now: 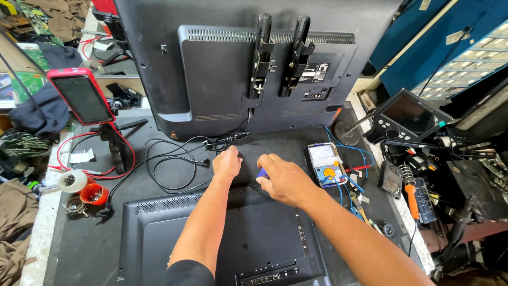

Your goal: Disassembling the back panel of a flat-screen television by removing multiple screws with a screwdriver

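- While both hands work at the far edge of the flat television back, the left hand presses there, fingers curled, holding nothing visible.
- Right hand closes around a blue tool.
- Black cables lie at 10 o'clock; a multimeter sits at 2 o'clock.

A red-cased phone with a dark screen stands at left; a white label marks the upright television back; a small black monitor sits at right.

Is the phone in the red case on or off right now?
Off, as far as can be seen: the phone in the red case stands propped on its stand with a dark, blank screen showing only faint reflections.
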